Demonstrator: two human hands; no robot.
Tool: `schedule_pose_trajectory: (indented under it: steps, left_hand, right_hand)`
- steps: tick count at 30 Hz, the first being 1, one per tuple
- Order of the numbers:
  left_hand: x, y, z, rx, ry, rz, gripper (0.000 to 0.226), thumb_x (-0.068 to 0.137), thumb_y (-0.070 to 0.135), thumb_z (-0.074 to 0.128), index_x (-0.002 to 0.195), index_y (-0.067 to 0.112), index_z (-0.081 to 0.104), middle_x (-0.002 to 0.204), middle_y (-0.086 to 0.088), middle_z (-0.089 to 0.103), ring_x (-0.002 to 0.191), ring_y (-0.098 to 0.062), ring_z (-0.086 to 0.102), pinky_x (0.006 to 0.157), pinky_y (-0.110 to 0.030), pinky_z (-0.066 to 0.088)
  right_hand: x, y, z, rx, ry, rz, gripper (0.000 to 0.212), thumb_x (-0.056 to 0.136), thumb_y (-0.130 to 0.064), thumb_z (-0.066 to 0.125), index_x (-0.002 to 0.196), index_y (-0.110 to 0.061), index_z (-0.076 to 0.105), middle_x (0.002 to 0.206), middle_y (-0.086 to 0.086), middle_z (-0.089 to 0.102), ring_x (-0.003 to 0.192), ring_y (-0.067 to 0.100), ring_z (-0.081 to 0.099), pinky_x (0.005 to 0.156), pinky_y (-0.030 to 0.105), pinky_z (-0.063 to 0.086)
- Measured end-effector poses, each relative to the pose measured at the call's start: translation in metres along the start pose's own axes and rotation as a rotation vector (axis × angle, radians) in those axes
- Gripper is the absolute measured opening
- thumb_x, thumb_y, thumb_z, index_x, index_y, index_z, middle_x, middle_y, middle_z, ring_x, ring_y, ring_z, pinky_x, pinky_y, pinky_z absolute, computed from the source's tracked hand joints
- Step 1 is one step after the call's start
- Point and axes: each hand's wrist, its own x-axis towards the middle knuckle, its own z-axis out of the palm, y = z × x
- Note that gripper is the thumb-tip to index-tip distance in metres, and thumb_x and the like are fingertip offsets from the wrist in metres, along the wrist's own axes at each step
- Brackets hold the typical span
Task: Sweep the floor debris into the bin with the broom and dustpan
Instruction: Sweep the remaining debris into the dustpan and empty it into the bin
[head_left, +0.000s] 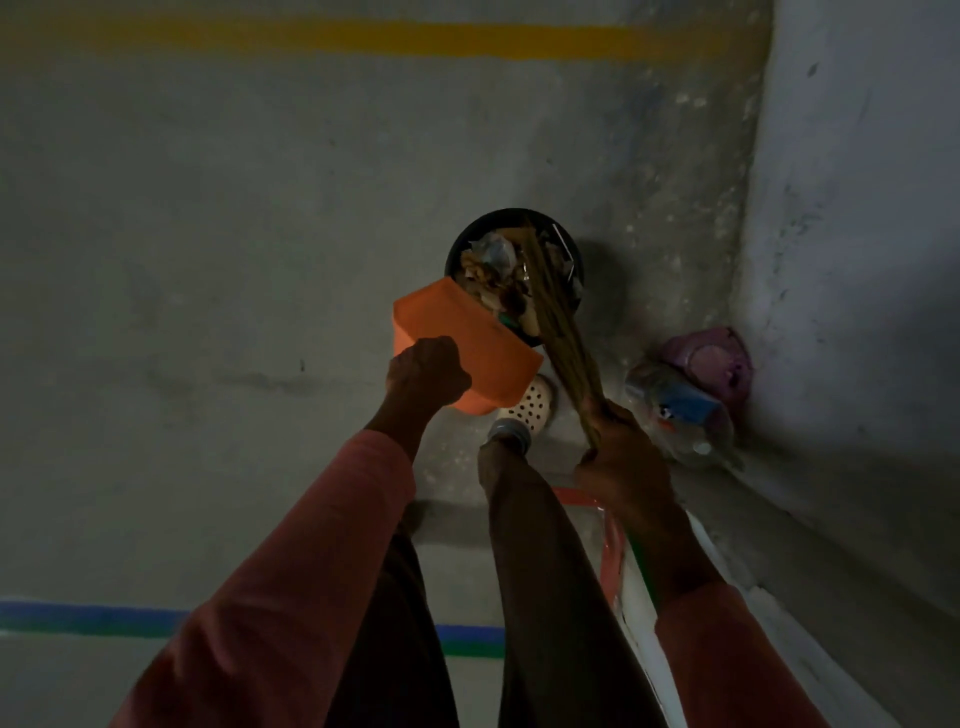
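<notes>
Reddish sleeves fill the foreground, with dark trousers between them. Up ahead, the left hand is balled in a fist round the near end of the orange dustpan; the handle itself is hidden under the fingers. The pan is tipped, far edge right at the near rim of the black bin. And the right hand is wrapped tight round the broom, a bundle of stiff straw, its tips reaching into the bin over the debris heaped inside. 1 white perforated shoe stands just beside the bin on the grey floor. Over by the wall lie a clear plastic bottle and a pink object, too dim to identify.
</notes>
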Motion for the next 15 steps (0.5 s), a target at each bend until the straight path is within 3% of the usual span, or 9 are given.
schedule_pose_trajectory:
  steps: [3,7,11,15]
  left_hand:
    - [-0.017,-0.023,0.017,0.033,0.012,0.030,0.042,0.095,0.029,0.062,0.132,0.010,0.053,0.134,-0.012,0.056,0.121,-0.033,0.056,0.081,-0.033,0.038]
    - [-0.035,-0.033,0.033,-0.014,0.094,0.042,0.033,0.091,0.022,0.061,0.122,0.011,0.058,0.132,-0.015,0.057,0.121,-0.036,0.056,0.091,-0.035,0.044]
    - [-0.062,-0.073,0.067,-0.065,0.165,0.053,0.028,0.091,0.021,0.061,0.117,0.012,0.060,0.130,-0.015,0.059,0.120,-0.037,0.057,0.095,-0.036,0.046]
    - [-0.093,-0.131,0.113,-0.116,0.233,0.066,0.031,0.092,0.026,0.061,0.119,0.011,0.060,0.130,-0.016,0.059,0.120,-0.038,0.058,0.097,-0.040,0.047]
  right_hand:
    - [-0.008,0.002,0.009,0.006,-0.015,-0.009,0.090,0.077,-0.029,0.062,0.159,-0.027,0.025,0.156,0.007,0.035,0.138,0.033,0.044,0.107,0.050,0.046]
    - [-0.022,0.011,0.031,-0.024,0.016,0.026,0.090,0.082,-0.026,0.067,0.161,-0.027,0.022,0.160,0.005,0.029,0.142,0.032,0.039,0.112,0.049,0.041]
    - [-0.048,0.015,0.058,-0.007,0.076,0.002,0.102,0.065,-0.045,0.053,0.161,-0.022,0.024,0.161,0.009,0.030,0.143,0.034,0.037,0.112,0.047,0.041]
    - [-0.071,0.026,0.094,-0.037,0.185,-0.066,0.088,0.082,-0.021,0.065,0.160,-0.020,0.026,0.152,0.016,0.038,0.134,0.040,0.045,0.101,0.048,0.047]
